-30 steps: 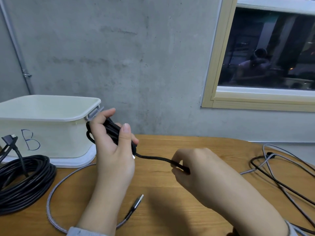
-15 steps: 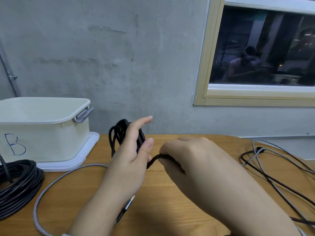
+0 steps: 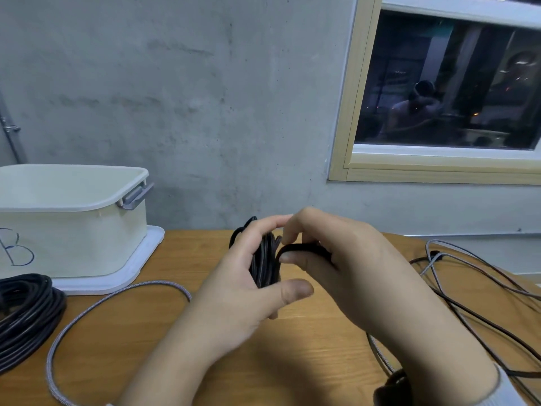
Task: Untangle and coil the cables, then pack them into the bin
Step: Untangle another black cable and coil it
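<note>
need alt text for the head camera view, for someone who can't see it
Two hands above a wooden table wind a small black cable coil: the left hand holds the coil, the right hand pinches its loose end. A cream bin stands left, with other cables around.

Left hand (image 3: pixel 234 291) holding a small black cable bundle (image 3: pixel 265 259) above the wooden table (image 3: pixel 292 361), right hand (image 3: pixel 345 268) pinching its loose end, cream bin (image 3: pixel 73 218) at the table's far left corner, big black coil (image 3: pixel 23 312) at left edge, loose cables (image 3: pixel 468 288) at right edge
</note>
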`<action>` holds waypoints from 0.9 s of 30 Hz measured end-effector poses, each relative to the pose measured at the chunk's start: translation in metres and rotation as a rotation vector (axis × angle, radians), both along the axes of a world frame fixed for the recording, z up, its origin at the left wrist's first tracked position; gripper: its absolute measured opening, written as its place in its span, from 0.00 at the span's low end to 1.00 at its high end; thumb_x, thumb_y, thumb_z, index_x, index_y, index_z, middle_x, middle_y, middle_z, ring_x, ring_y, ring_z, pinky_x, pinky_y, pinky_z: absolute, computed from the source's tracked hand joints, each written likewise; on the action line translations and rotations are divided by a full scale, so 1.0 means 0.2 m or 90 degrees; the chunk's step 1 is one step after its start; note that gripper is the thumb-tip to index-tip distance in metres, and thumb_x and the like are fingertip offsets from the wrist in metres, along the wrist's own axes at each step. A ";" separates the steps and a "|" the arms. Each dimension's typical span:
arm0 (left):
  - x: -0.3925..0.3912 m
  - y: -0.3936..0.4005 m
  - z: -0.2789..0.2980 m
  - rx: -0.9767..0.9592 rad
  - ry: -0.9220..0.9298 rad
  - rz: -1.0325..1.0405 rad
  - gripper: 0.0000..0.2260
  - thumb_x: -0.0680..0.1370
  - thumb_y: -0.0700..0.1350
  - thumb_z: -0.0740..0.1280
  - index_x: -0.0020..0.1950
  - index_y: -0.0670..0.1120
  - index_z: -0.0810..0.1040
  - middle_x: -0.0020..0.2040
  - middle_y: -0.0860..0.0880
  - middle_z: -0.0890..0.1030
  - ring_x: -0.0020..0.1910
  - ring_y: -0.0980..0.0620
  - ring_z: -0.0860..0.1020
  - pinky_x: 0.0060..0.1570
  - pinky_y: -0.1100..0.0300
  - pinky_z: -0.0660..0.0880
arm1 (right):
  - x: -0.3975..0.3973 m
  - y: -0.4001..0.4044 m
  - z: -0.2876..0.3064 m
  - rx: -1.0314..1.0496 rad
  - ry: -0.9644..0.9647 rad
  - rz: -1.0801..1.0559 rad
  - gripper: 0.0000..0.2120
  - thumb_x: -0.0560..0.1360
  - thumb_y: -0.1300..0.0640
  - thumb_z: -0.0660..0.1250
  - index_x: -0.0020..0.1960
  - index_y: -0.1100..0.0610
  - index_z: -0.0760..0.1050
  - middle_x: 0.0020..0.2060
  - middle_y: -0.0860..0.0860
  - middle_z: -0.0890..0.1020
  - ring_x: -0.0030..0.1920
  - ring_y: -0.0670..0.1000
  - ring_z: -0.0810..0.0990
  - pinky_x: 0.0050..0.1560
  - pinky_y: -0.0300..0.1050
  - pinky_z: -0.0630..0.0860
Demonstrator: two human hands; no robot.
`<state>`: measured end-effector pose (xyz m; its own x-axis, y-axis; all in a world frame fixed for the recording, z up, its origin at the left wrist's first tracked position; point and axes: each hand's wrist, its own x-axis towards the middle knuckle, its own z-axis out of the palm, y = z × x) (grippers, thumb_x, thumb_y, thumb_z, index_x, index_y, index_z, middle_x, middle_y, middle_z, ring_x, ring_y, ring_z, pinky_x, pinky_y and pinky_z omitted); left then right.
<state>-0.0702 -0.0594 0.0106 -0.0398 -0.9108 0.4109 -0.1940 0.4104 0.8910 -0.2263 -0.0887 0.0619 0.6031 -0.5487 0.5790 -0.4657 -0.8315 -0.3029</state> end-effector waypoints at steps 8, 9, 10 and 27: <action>0.01 -0.02 -0.03 -0.010 -0.043 0.127 0.18 0.75 0.47 0.69 0.56 0.70 0.73 0.42 0.54 0.77 0.29 0.55 0.72 0.30 0.62 0.72 | 0.04 -0.01 -0.03 -0.013 0.009 -0.032 0.06 0.71 0.49 0.61 0.48 0.43 0.68 0.35 0.40 0.67 0.37 0.45 0.68 0.34 0.46 0.69; 0.02 -0.03 -0.04 -0.009 -0.048 0.140 0.18 0.75 0.47 0.68 0.57 0.69 0.73 0.41 0.55 0.77 0.28 0.54 0.72 0.30 0.62 0.71 | 0.04 0.00 -0.03 -0.009 0.012 -0.044 0.06 0.71 0.49 0.61 0.48 0.43 0.69 0.35 0.40 0.67 0.36 0.46 0.68 0.34 0.46 0.70; 0.02 -0.03 -0.05 -0.006 -0.051 0.154 0.17 0.75 0.47 0.68 0.58 0.69 0.73 0.41 0.56 0.76 0.29 0.54 0.72 0.29 0.61 0.71 | 0.04 0.01 -0.04 -0.014 0.018 -0.061 0.06 0.72 0.49 0.60 0.49 0.44 0.69 0.36 0.40 0.68 0.35 0.47 0.69 0.34 0.47 0.70; -0.25 0.04 -0.02 -0.014 -0.165 0.210 0.18 0.75 0.47 0.69 0.55 0.69 0.70 0.34 0.56 0.72 0.32 0.46 0.75 0.38 0.50 0.77 | -0.27 0.27 -0.03 -0.078 0.007 -0.465 0.09 0.79 0.55 0.63 0.49 0.53 0.62 0.42 0.49 0.72 0.42 0.56 0.75 0.36 0.46 0.66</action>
